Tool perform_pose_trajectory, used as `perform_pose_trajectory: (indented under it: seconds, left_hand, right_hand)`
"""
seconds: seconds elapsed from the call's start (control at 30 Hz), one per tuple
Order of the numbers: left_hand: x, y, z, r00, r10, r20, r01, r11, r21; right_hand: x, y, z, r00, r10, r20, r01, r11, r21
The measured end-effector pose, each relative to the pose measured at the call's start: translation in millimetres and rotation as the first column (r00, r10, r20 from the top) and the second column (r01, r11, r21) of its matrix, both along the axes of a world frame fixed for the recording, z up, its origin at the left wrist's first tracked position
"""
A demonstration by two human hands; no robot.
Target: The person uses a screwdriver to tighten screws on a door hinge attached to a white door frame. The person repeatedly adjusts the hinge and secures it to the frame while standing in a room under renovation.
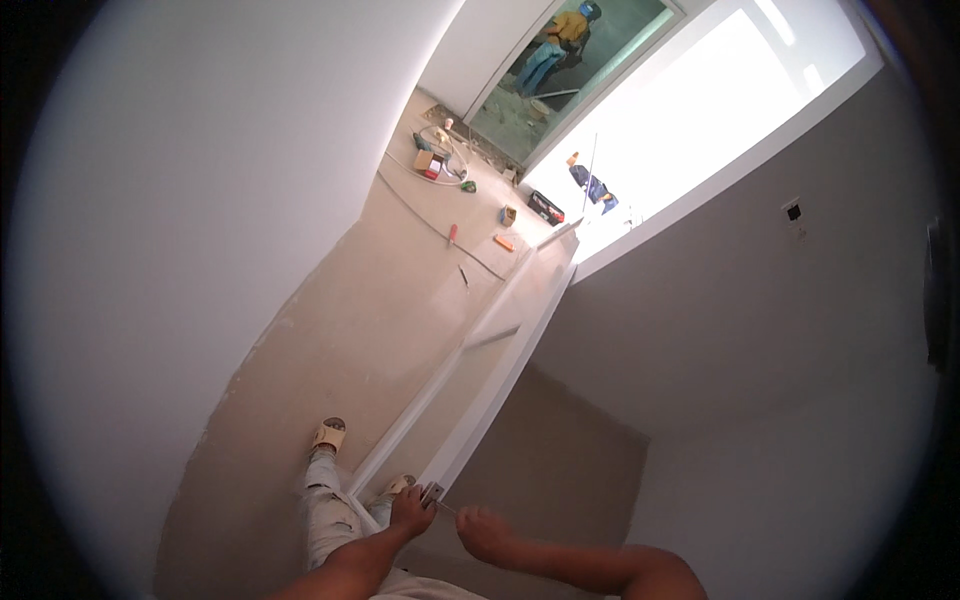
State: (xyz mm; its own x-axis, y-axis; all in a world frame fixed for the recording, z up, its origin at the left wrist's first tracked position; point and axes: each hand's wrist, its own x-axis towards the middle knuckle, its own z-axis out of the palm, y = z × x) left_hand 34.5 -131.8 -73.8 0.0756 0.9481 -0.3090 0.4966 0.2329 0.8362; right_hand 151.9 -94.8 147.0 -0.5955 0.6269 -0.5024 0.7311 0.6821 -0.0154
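A long white frame [493, 385] with a crossbar runs away from me at a slant. At its near end sits a small metal fitting [432, 494], like a hinge or bracket. My left hand [410, 512] is closed on this fitting, holding it against the frame end. Just to the right, my right hand [483, 532] is closed round a tool with a thin shaft [447, 507] that points at the fitting. The tool's handle is hidden in my fist, so its exact kind does not show.
Across the floor lie a hose [410, 207], a red-handled tool [452, 235], an orange tool [504, 243], an open cardboard box [429, 163] and a black toolbox [546, 207]. Walls flank both sides. Beyond a glass door, another person [560, 45] stands facing away.
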Motion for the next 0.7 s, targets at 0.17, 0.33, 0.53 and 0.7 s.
perform_pose_trajectory:
  seconds: [0.17,0.33,0.53,0.7]
  left_hand:
    - [7.0,-2.3,3.5,0.999,0.012,-0.030,-0.012,1.000,-0.023]
    - [9.9,-7.2,-7.7,0.999,0.023,-0.024,-0.022,0.999,0.026]
    - [9.0,-5.2,-6.9,0.999,0.039,-0.013,-0.039,0.999,-0.010]
    - [5.5,-2.0,0.6,1.000,0.010,0.005,-0.010,1.000,-0.025]
  right_hand:
    - [4.9,37.8,-10.9,0.475,-0.793,0.381,0.814,0.232,-0.532]
    - [4.1,32.4,6.3,0.745,-0.564,0.356,0.665,0.588,-0.461]
    - [-9.5,11.2,14.9,0.978,-0.082,0.192,0.099,0.991,-0.085]
    - [2.7,49.2,12.1,0.205,-0.876,0.436,0.856,-0.055,-0.514]
